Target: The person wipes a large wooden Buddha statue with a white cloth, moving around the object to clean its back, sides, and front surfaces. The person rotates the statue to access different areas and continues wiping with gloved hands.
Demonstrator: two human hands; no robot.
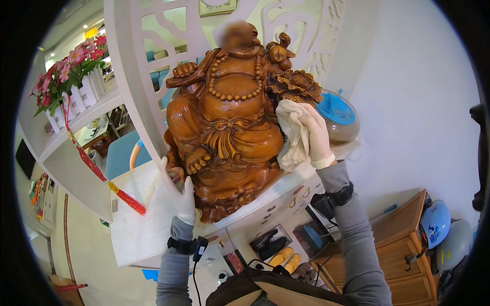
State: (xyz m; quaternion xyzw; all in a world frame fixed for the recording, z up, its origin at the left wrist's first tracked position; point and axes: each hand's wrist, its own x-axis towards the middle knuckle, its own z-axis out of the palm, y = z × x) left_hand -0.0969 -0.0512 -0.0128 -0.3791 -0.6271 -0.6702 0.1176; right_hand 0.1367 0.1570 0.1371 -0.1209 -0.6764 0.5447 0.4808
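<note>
A large carved wooden Buddha statue (237, 134), glossy brown with a bead necklace, sits on a white cabinet top (139, 225). My right hand (317, 134), in a white glove, holds a crumpled white cloth (293, 130). The cloth lies against the statue's side, just below the carved ruffled piece. My left hand (180, 193), also gloved, rests at the lower left of the statue's base with thumb and fingers spread around its edge. Part of the left fingers' contact is hard to make out.
Right behind the cloth stands a round glass bowl (344, 132) with a blue net. A white lattice partition (168, 23) rises behind the statue. At left, artificial flowers (76, 61) and a red tassel (130, 202) hang near. Shoes (270, 244), a wooden cabinet (398, 264) and helmets (436, 223) are below.
</note>
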